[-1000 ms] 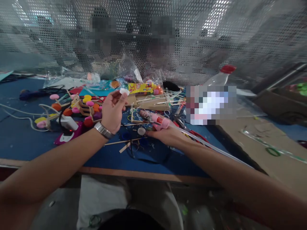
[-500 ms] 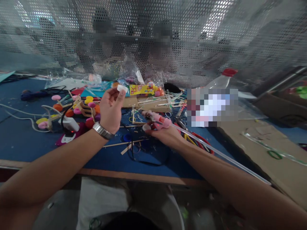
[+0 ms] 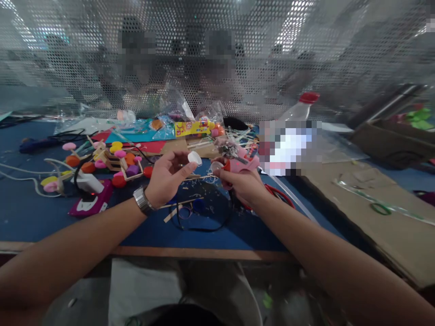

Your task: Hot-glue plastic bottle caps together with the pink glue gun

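My left hand (image 3: 163, 183), with a silver watch (image 3: 142, 200) on its wrist, pinches a white bottle cap (image 3: 195, 158) between thumb and fingers. Close by on its right, my right hand (image 3: 245, 186) is closed around a pink hot glue gun (image 3: 242, 164). The gun's front end is grey and crusted, and it points left. A long clear glue stick (image 3: 294, 198) trails down to the right past the forearm. Against the fingertips of the same hand sits a second whitish cap (image 3: 216, 167). The two caps are a short gap apart, above the blue table (image 3: 149, 231).
Left lie a stick model with coloured discs (image 3: 117, 158) and a purple power strip (image 3: 91, 199) with a white plug. A black cable loop (image 3: 204, 230) lies in front. Behind stand a yellow packet (image 3: 192, 128) and a red-capped bottle (image 3: 295, 108). Cardboard (image 3: 370, 217) covers the right side.
My left hand has come right and down with its cap, nearer to my right hand. The glue gun and second cap are raised slightly. The view has shifted a little.
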Tool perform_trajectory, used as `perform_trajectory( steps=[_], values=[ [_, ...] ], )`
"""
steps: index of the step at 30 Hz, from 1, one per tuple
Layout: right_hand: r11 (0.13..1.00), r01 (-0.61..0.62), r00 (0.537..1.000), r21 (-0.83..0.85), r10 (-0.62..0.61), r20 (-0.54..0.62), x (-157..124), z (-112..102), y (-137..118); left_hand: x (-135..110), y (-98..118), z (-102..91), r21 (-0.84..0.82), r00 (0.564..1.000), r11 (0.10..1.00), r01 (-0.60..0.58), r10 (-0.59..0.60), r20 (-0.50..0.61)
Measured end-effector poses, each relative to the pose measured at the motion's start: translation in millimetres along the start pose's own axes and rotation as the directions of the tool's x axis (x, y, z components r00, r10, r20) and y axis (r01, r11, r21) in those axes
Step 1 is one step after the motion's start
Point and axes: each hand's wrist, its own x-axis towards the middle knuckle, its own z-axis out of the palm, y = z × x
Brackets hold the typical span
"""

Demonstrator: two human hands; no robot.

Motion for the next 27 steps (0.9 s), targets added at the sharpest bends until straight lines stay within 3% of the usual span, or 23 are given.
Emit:
perform_trajectory(
  steps=[5,10,17,22,27],
  values=[
    [0.996,-0.029,0.999,-0.08,0.031,0.024,-2,0,2,-5,-1,4.1,-0.077,0.993,0.997,0.028,-0.019,0.117],
    [0.994,-0.014,0.999,-0.112,0.019,0.047,-7,1,-4,-6,1,6.0,-0.094,0.979,0.995,-0.024,0.042,0.199],
    [0.995,-0.006,0.998,-0.095,0.012,0.057,-10,5,-13,-8,5,3.7,-0.035,0.96,0.996,-0.082,0.088,0.264],
    [0.992,0.013,1.0,-0.125,-0.015,-0.012,-11,3,-9,-11,5,1.8,0.039,0.94,0.99,-0.137,0.118,0.319],
    [0.994,-0.001,1.0,-0.114,0.003,0.013,-9,1,-4,-13,6,2.8,0.068,0.927,0.975,-0.21,0.176,0.331]
  ],
)
